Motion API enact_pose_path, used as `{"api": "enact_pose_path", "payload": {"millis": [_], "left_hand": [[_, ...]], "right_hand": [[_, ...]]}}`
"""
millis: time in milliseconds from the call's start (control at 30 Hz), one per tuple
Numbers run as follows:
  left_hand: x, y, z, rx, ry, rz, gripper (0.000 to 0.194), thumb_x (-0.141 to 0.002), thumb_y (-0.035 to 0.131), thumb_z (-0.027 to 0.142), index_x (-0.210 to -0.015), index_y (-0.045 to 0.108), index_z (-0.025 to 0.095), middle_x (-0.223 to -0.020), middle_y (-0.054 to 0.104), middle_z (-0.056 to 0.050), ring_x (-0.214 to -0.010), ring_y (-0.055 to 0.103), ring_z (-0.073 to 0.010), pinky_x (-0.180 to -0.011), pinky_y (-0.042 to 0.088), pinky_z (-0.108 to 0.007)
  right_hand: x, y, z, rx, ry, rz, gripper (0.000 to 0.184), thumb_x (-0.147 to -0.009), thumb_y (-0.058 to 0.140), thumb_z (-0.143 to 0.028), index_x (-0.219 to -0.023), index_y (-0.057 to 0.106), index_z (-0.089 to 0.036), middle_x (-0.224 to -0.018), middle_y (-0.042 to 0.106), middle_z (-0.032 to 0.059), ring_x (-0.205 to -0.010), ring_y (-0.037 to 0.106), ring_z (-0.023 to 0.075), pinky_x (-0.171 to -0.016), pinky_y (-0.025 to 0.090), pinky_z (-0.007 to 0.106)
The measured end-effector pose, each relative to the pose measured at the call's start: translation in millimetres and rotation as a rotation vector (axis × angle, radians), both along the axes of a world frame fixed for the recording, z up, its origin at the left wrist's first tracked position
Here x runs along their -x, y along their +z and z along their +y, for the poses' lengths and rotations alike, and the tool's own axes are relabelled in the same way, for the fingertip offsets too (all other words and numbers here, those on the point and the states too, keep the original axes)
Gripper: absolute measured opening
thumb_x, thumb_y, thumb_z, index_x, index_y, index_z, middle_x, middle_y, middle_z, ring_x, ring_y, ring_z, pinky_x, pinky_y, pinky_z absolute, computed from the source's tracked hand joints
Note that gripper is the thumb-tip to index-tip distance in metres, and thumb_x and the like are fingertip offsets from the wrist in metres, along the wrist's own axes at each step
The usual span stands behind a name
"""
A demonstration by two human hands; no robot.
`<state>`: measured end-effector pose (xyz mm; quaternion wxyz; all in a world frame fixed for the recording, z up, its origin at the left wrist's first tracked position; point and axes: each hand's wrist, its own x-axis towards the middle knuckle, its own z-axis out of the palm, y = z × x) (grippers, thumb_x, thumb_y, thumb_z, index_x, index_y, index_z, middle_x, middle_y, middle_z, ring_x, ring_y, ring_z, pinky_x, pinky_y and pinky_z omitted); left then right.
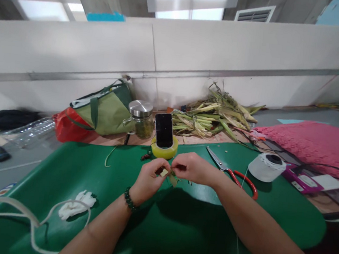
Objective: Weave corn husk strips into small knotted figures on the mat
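Note:
My left hand, with a dark bead bracelet at the wrist, pinches a small pale green piece of husk between thumb and fingertips. Close against it, my right hand has its fingers closed on the same piece from the other side. Fingers cover most of the piece, so its full shape is hidden. Just behind the hands, a phone leans upright on a roll of yellow tape. Scissors with red handles lie beyond my right forearm, beside a roll of white thread.
Green mat covers the table. Behind stand a heap of corn husks, a lidded glass mug and a green bag. Crumpled tissue and white cable lie left. A purple power strip and pink cloth are right.

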<state>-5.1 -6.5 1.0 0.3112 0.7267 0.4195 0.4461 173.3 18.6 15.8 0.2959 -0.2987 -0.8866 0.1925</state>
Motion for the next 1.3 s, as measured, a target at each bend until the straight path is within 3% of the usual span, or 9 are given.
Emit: {"api": "enact_pose_path", "payload": {"millis": [100,200,300,500,633,900,1067,1167,1300], "left_hand": [[-2,1.7,2,0.135,-0.046,-0.156,0.008,-0.068,0.062,0.022,-0.075,0.058,0.018,-0.068,0.059,0.000,-0.059,0.052,-0.0111,-0.053,0.043,-0.021],[-2,3.4,4,0.275,-0.126,-0.305,0.017,-0.065,0.066,0.023,-0.077,0.056,0.017,-0.070,0.057,0.000,-0.060,0.054,-0.0115,-0.054,0.046,-0.022],[0,6.6,4,0.318,-0.127,-0.319,0.017,-0.063,0.068,0.022,-0.073,0.054,0.017,-0.069,0.055,0.002,-0.060,0.053,-0.0102,-0.056,0.046,-0.022],[5,13.1,2,0.339,-0.134,-0.305,0.022,-0.063,0.070,0.021,-0.074,0.052,0.017,-0.066,0.051,0.004,-0.056,0.051,-0.0090,-0.053,0.043,-0.021],[5,11.2,3,0.329,-0.116,-0.334,0.028,-0.062,0.072,0.020,-0.083,0.054,0.017,-0.072,0.054,0.002,-0.064,0.054,-0.0102,-0.059,0.046,-0.021],[6,7.8,4,0.432,-0.145,-0.485,0.034,-0.059,0.079,0.025,-0.079,0.054,0.016,-0.073,0.056,0.002,-0.067,0.055,-0.0106,-0.062,0.046,-0.022],[4,7.8,3,0.520,-0.074,-0.622,0.038,-0.060,0.081,0.034,-0.081,0.054,0.016,-0.072,0.058,0.003,-0.061,0.058,-0.0096,-0.056,0.046,-0.021],[1,7.0,3,0.550,-0.119,-0.592,0.038,-0.059,0.082,0.035,-0.081,0.058,0.015,-0.071,0.060,0.001,-0.059,0.059,-0.0100,-0.053,0.046,-0.021],[1,5.6,4,0.492,-0.064,-0.561,0.035,-0.059,0.082,0.036,-0.074,0.060,0.014,-0.066,0.062,0.000,-0.058,0.059,-0.0103,-0.053,0.046,-0.021]], "right_hand": [[6,-6.3,-3,-0.260,-0.113,-0.037,0.011,-0.077,0.052,-0.009,-0.071,0.057,-0.017,-0.068,0.060,0.0018,-0.060,0.053,0.0118,-0.055,0.036,0.022],[10,-8.5,-4,-0.254,-0.152,-0.029,0.009,-0.078,0.052,-0.010,-0.074,0.054,-0.018,-0.068,0.057,0.0010,-0.059,0.049,0.0114,-0.054,0.034,0.022],[10,-5.9,-3,-0.065,-0.121,0.051,0.011,-0.077,0.052,-0.010,-0.069,0.050,-0.018,-0.064,0.053,-0.0019,-0.056,0.047,0.0092,-0.053,0.034,0.020],[7,-4.3,4,0.618,0.043,0.285,0.015,-0.082,0.052,-0.027,-0.072,0.050,-0.017,-0.056,0.048,-0.0059,-0.044,0.049,0.0065,-0.042,0.036,0.018],[10,-6.5,7,0.807,0.068,0.384,0.023,-0.079,0.060,-0.036,-0.071,0.051,-0.016,-0.051,0.049,-0.0071,-0.041,0.047,0.0053,-0.043,0.038,0.017],[14,-10.1,8,0.882,0.147,0.510,0.040,-0.074,0.067,-0.052,-0.070,0.054,-0.014,-0.058,0.054,-0.0045,-0.043,0.051,0.0048,-0.043,0.043,0.017],[18,-14.8,8,0.830,0.072,0.604,0.039,-0.073,0.068,-0.051,-0.071,0.055,-0.015,-0.061,0.055,-0.0034,-0.050,0.055,0.0070,-0.049,0.049,0.020],[21,-14.6,6,0.773,0.053,0.567,0.037,-0.076,0.066,-0.051,-0.071,0.055,-0.016,-0.059,0.056,-0.0025,-0.050,0.055,0.0081,-0.047,0.047,0.020],[21,-13.5,4,0.747,0.016,0.539,0.036,-0.079,0.062,-0.050,-0.071,0.055,-0.015,-0.060,0.056,-0.0021,-0.044,0.051,0.0058,-0.043,0.041,0.019]]}}
